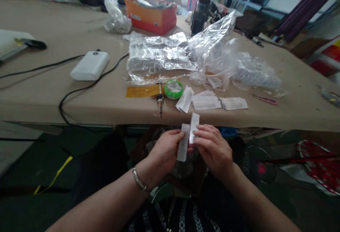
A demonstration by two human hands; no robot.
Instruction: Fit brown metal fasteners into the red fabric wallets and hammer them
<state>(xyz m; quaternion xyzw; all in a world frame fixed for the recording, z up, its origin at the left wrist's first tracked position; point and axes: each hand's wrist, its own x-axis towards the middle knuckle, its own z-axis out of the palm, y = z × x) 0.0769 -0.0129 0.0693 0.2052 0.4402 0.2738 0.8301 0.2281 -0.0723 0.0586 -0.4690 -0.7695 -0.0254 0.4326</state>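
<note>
My left hand (pixel 164 152) holds a narrow white printed strip (pixel 183 143) upright, below the table's front edge. My right hand (pixel 214 148) pinches a second white strip (pixel 194 125) that stands just to the right of the first and slightly higher. The two strips touch or overlap near my fingertips. A metal bangle (pixel 139 179) is on my left wrist. More white strips (pixel 207 101) lie in small stacks on the table just above my hands.
On the tan table (pixel 53 97): a soldering iron (pixel 160 101), green round tin (pixel 173 89), white box (pixel 90 65) with black cables, crumpled clear plastic bags (pixel 186 55), orange box (pixel 151 14), black bottle (pixel 202 7), pink tweezers (pixel 265 100).
</note>
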